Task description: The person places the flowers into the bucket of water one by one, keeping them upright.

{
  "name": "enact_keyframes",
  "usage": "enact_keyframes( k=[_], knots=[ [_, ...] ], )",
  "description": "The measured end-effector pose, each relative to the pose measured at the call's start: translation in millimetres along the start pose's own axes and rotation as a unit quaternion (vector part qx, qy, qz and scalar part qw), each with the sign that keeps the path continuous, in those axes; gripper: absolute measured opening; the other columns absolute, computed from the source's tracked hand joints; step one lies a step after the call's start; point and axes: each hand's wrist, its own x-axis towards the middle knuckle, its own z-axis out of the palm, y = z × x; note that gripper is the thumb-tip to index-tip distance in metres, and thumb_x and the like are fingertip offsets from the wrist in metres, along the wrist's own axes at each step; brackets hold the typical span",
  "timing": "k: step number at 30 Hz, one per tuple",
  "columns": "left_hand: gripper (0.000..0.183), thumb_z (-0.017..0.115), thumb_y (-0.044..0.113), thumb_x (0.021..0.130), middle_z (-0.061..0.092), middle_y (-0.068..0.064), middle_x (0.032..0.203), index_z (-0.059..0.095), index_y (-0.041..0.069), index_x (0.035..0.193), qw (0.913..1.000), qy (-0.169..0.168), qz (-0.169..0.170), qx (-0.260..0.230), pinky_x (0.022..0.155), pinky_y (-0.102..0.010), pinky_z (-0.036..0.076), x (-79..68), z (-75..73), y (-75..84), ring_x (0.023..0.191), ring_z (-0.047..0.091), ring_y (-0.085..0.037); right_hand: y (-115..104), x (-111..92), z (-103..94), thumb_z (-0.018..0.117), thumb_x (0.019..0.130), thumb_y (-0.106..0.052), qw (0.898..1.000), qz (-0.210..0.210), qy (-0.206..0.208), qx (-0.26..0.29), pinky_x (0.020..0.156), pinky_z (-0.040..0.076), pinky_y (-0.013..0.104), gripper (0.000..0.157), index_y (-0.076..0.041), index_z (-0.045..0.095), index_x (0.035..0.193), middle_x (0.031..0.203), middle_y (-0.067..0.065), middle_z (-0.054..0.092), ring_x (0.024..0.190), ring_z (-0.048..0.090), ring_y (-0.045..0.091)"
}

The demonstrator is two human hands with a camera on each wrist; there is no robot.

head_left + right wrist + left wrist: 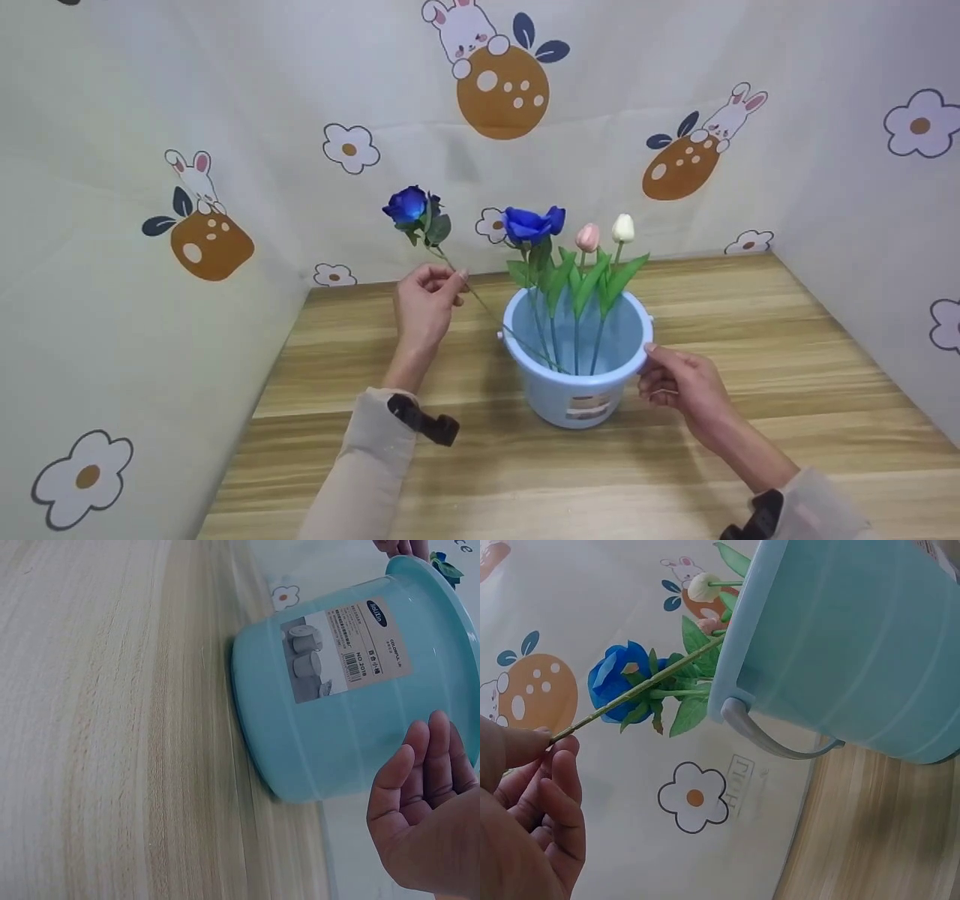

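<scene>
My left hand (424, 307) pinches the stem of a blue rose (409, 204) between thumb and fingers, left of a light blue bucket (551, 397). The rose's bloom leans up and left, while its lower stem crosses the bucket's rim and slants inside. Standing in the bucket are blue rose blooms (529, 225), a pink tulip (588, 237) and a white tulip (622, 228). At the right side, my right hand (694, 386) holds the bucket's rim, its thumb at the edge and its fingers bent beside the outer wall. That thumb is hidden in the right wrist view.
The bucket stands on a wood-grain table (480, 480). Behind and at both sides hangs a pale cloth (255, 90) printed with rabbits and flowers. A grey handle (780, 746) hangs against the bucket's side, and a paper label (349, 649) is on its front.
</scene>
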Motion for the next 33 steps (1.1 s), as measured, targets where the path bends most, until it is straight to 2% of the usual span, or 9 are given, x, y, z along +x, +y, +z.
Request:
enact_keyframes(
  k=[9,17,26,33],
  knots=[
    [0.012,0.079,0.010,0.094,0.075,-0.004,0.077,0.071,0.005,0.087,0.9997,-0.011,-0.015,0.019,0.062,-0.024,0.053,-5.0,8.1,-5.4,0.066,0.063,-0.015,-1,1,-0.4,0.058,0.109,-0.025,1.000,0.000,-0.001,0.000,0.063,0.058,0.028,0.036,-0.006,0.073,0.082,0.071,0.002,0.069,0.065,0.067,0.015],
    [0.012,0.083,0.015,0.090,0.068,-0.001,0.081,0.075,0.006,0.088,0.9983,0.003,0.005,0.058,0.068,-0.025,0.047,-7.4,10.8,-7.4,0.078,0.059,-0.015,-2,1,0.5,0.058,0.109,-0.024,1.000,-0.004,-0.006,-0.001,0.061,0.057,0.027,0.036,-0.008,0.073,0.080,0.069,0.001,0.068,0.064,0.067,0.015],
    [0.011,0.084,0.015,0.089,0.070,-0.002,0.085,0.077,0.006,0.089,0.9985,-0.011,-0.013,0.051,0.073,-0.027,0.049,-9.6,18.1,-9.4,0.083,0.061,-0.016,0,0,0.3,0.057,0.109,-0.024,1.000,-0.005,-0.007,-0.005,0.062,0.057,0.027,0.037,-0.006,0.073,0.081,0.069,0.001,0.069,0.064,0.067,0.014],
    [0.011,0.084,0.014,0.089,0.068,-0.002,0.085,0.077,0.005,0.090,0.9986,-0.025,-0.027,0.039,0.073,-0.026,0.049,-13.2,25.3,-12.8,0.084,0.060,-0.016,1,-1,0.0,0.057,0.109,-0.024,1.000,-0.001,-0.005,0.001,0.062,0.057,0.026,0.037,-0.007,0.073,0.081,0.069,0.001,0.069,0.064,0.067,0.014]
  ],
)
